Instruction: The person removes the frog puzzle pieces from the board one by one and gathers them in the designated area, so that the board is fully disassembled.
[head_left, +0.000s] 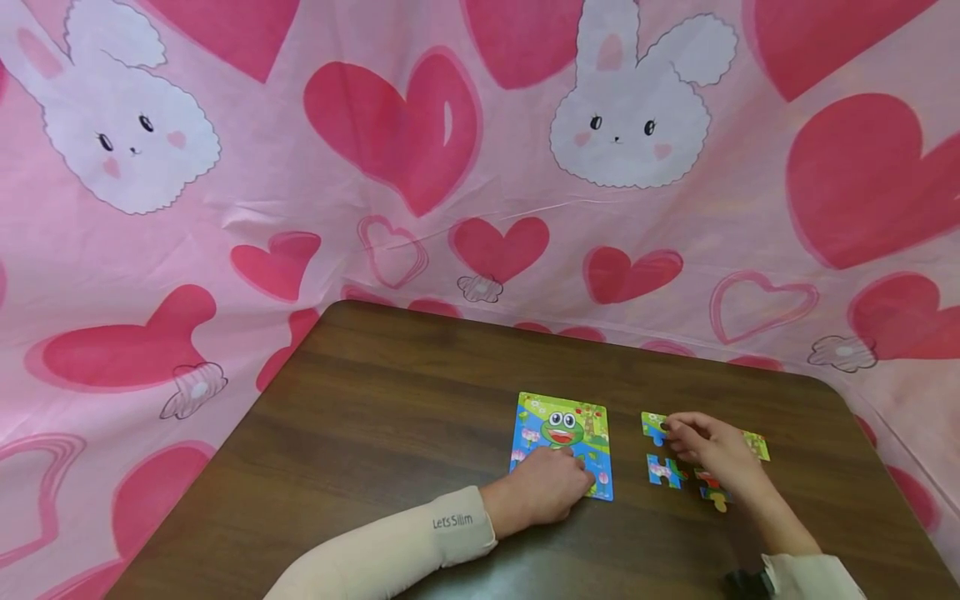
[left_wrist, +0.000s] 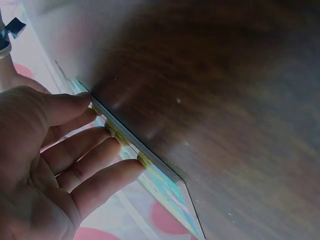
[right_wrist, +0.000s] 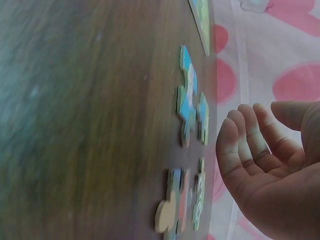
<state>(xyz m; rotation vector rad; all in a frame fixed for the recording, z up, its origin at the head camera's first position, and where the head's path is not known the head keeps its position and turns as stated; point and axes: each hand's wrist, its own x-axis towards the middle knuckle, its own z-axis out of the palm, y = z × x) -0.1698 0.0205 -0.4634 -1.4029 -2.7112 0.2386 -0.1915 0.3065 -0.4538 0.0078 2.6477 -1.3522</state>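
A frog picture puzzle in a flat board lies on the table. My left hand rests over its lower part, with fingertips on the picture and the thumb at the near edge in the left wrist view. To the right, my right hand hovers over several loose puzzle pieces, its fingers loosely curved. In the right wrist view nothing shows between thumb and fingers. A blue and green piece is by its fingertips, a blue piece lies nearer, and a red and green piece lies below the palm.
Another green piece shows past the right hand. The dark wooden table meets a pink curtain with hearts and rabbits along its back and sides.
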